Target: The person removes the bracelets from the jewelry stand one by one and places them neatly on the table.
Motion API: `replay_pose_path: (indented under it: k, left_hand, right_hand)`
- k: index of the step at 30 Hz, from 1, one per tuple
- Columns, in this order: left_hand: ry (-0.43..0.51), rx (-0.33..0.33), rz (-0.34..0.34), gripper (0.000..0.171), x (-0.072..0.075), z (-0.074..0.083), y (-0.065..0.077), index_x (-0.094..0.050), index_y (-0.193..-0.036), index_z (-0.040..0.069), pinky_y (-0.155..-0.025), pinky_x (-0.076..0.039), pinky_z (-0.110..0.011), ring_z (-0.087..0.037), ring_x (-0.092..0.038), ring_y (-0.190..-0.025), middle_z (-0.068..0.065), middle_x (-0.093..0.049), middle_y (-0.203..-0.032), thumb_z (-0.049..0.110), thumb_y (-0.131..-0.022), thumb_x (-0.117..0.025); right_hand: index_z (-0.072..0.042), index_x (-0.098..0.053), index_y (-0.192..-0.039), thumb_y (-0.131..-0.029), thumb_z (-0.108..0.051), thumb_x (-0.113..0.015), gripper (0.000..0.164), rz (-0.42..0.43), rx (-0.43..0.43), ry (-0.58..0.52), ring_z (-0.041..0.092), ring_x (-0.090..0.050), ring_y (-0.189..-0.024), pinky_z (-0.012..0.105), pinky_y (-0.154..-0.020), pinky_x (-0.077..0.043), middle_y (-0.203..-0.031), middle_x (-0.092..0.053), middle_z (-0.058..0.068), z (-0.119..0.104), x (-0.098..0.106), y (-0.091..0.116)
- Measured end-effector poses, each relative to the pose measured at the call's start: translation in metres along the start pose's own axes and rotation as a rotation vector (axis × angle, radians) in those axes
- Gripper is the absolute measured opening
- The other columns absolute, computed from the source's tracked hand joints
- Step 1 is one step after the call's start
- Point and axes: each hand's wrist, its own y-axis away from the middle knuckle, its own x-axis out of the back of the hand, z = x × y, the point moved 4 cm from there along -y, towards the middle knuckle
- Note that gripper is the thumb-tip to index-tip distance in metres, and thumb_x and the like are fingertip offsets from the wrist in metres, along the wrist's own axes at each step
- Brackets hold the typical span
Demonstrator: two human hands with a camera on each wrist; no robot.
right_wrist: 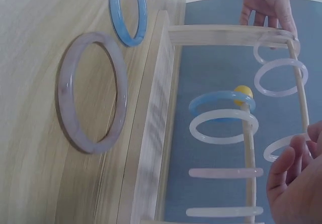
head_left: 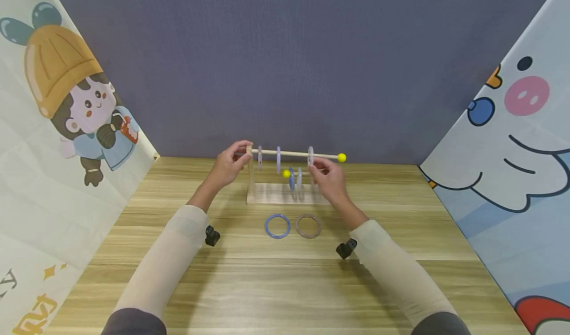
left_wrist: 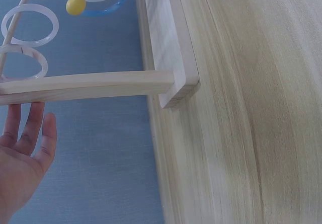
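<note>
A wooden bangle stand (head_left: pixel 267 194) has an upper and a lower rod, each tipped with a yellow ball. My left hand (head_left: pixel 228 166) holds the top of its left post, thumb in front and fingers behind. Toward the ball end of the upper rod (head_left: pixel 294 153), my right hand (head_left: pixel 330 180) pinches a pale bangle (head_left: pixel 310 150) that hangs there. A lavender bangle (head_left: pixel 278 161) and a clear, pale bangle (head_left: pixel 260 162) hang farther left on that rod. The lower rod carries a blue bangle (right_wrist: pixel 201 102), a white bangle (right_wrist: pixel 198 136) and two more pale ones.
On the table in front of the stand lie a blue bangle (head_left: pixel 266 226) and a greyish-mauve bangle (right_wrist: pixel 65 93), side by side. Behind the stand rises a blue-grey panel (head_left: pixel 285 68). Panels printed with cartoons flank the table left and right.
</note>
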Motion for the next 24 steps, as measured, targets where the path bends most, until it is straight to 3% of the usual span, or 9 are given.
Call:
replay_pose_path:
  k: [6, 12, 20, 24]
  left_hand:
    - [-0.023, 0.006, 0.003, 0.036, 0.001, 0.000, 0.000, -0.056, -0.139, 0.016, -0.076, -0.056, -0.029, -0.035, -0.069, -0.105, -0.018, -0.067, -0.127, 0.025, -0.105, -0.060]
    - [-0.023, 0.013, -0.006, 0.038, 0.001, -0.001, 0.000, -0.055, -0.141, 0.017, -0.078, -0.056, -0.033, -0.040, -0.067, -0.109, -0.018, -0.066, -0.129, 0.028, -0.105, -0.059]
    - [-0.017, 0.018, -0.011, 0.038, 0.001, -0.002, 0.000, -0.055, -0.141, 0.017, -0.079, -0.057, -0.036, -0.042, -0.066, -0.109, -0.018, -0.065, -0.131, 0.029, -0.105, -0.059]
    - [-0.017, 0.016, -0.011, 0.038, 0.001, -0.002, 0.000, -0.055, -0.141, 0.017, -0.079, -0.057, -0.036, -0.043, -0.066, -0.109, -0.018, -0.065, -0.130, 0.029, -0.105, -0.059]
  right_hand:
    - [0.000, -0.074, -0.111, -0.094, -0.011, -0.072, 0.021, 0.013, -0.019, 0.024, 0.022, -0.067, -0.068, 0.015, -0.054, -0.052, -0.096, -0.072, 0.019, 0.002, 0.008, 0.000]
    - [-0.002, -0.075, -0.113, -0.094, -0.013, -0.072, 0.022, 0.015, -0.036, 0.027, 0.001, -0.060, -0.061, 0.015, -0.055, -0.052, -0.093, -0.073, 0.018, 0.002, 0.016, 0.000]
    - [-0.001, -0.074, -0.114, -0.095, -0.014, -0.071, 0.023, 0.030, -0.028, 0.059, 0.014, -0.064, -0.068, 0.015, -0.055, -0.052, -0.099, -0.074, 0.020, 0.004, 0.027, 0.000]
    - [-0.002, -0.074, -0.113, -0.095, -0.014, -0.070, 0.022, 0.030, -0.029, 0.046, 0.009, -0.062, -0.066, 0.016, -0.055, -0.052, -0.100, -0.072, 0.015, 0.006, 0.032, -0.001]
